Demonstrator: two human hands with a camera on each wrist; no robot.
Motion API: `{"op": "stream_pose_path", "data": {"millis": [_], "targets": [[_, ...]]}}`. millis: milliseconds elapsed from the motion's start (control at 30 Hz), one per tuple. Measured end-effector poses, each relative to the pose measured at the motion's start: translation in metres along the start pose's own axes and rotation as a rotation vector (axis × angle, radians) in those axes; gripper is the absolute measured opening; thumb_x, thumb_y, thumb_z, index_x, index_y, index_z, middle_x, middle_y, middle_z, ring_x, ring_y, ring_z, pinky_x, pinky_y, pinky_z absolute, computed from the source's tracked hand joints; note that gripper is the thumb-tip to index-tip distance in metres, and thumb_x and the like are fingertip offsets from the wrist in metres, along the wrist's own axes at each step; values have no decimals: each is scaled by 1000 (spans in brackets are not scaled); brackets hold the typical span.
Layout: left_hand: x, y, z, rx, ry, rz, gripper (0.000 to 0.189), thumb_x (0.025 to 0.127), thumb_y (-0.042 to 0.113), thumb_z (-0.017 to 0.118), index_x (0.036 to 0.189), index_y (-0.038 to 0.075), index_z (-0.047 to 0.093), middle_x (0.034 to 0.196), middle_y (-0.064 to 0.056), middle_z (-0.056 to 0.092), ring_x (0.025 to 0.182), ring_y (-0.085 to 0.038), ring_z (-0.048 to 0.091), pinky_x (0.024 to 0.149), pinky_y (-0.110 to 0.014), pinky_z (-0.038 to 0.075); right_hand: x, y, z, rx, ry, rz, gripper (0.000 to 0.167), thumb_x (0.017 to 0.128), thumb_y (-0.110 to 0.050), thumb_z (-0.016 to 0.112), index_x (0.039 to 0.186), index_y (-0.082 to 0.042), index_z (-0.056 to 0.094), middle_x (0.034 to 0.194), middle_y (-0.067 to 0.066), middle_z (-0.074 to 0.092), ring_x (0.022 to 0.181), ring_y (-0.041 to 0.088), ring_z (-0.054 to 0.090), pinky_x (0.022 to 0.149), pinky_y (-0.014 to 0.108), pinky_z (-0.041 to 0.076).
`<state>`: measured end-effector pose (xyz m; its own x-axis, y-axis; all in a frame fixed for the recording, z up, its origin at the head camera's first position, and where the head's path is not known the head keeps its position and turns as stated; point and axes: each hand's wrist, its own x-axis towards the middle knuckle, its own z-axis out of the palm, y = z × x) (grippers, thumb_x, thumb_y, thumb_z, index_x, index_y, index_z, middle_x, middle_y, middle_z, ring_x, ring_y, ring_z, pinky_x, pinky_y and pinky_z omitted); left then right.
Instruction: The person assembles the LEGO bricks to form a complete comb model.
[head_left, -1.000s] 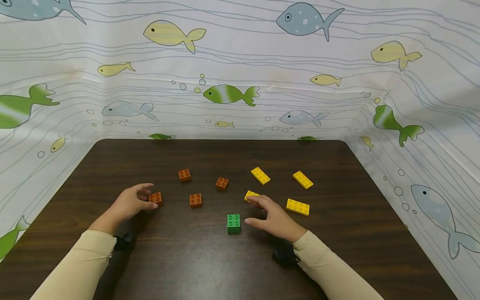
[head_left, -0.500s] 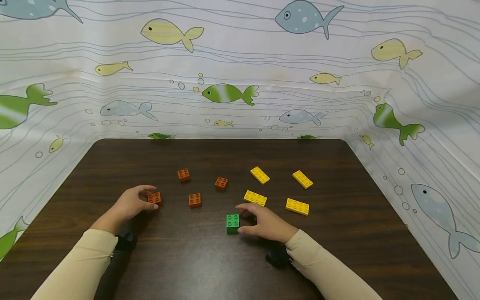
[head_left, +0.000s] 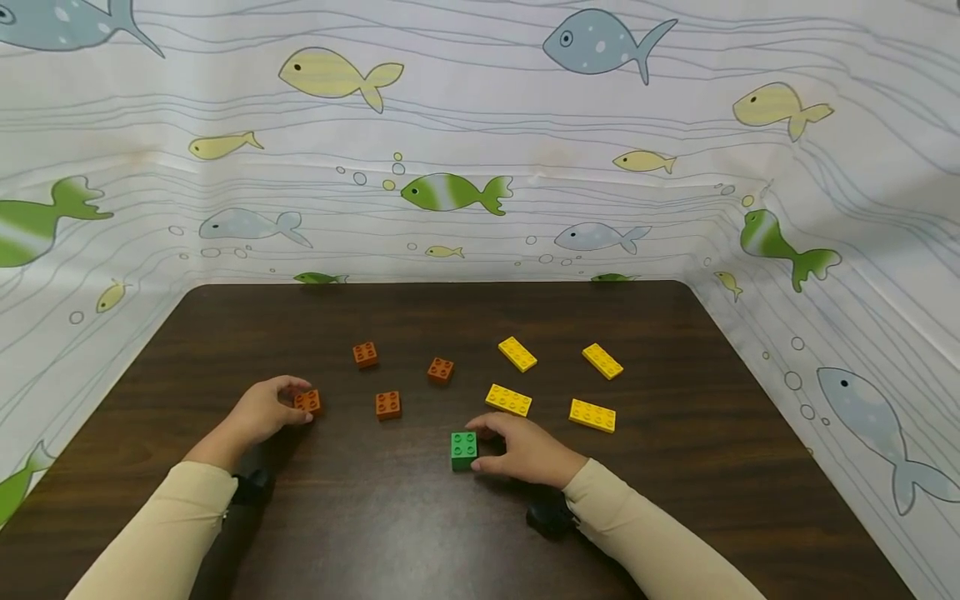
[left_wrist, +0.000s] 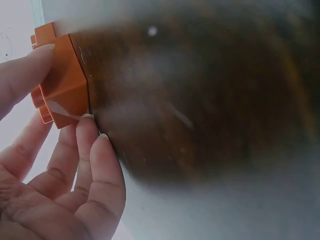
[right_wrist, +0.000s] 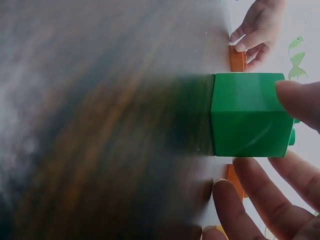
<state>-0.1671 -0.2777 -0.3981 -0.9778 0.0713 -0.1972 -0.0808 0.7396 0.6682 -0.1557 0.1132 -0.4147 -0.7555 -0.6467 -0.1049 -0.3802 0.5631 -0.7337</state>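
My left hand (head_left: 258, 412) is at the left of the table, thumb and fingers pinching an orange toy building brick (head_left: 307, 402) with studs on top. In the left wrist view the thumb lies on one face of that orange brick (left_wrist: 67, 75) and fingertips meet its other side. Nearer the middle, my right hand (head_left: 525, 450) pinches a taller green building brick (head_left: 463, 451) from its right side. The right wrist view shows this green brick (right_wrist: 250, 115) standing on the table between thumb and fingers. Part of its studded top is hidden there.
Other orange bricks lie between the hands: one at the back (head_left: 365, 355), one nearer (head_left: 387, 406), one to the right (head_left: 440, 371). Several flat yellow bricks (head_left: 508, 400) lie right of them on the dark wooden table (head_left: 337, 525). A fish-patterned sheet (head_left: 480, 125) surrounds the table.
My right hand has moved left and down from over a yellow brick to the green brick, closing its fingers on it. The left hand has drawn in slightly around its orange brick.
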Motion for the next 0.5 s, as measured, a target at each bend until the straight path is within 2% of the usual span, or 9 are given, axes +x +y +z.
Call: {"op": "stream_pose_path", "data": {"millis": [500], "targets": [[0,2,-1,10,23,15,43,85,11,72,118,-9,54,115,-31,54,98,-39,53,82,-50,44,2,-4,-1,-30,-1,14,40,89,-23,71,126,-12,60,119,-2,62,106,13,57,92,33,47]]}}
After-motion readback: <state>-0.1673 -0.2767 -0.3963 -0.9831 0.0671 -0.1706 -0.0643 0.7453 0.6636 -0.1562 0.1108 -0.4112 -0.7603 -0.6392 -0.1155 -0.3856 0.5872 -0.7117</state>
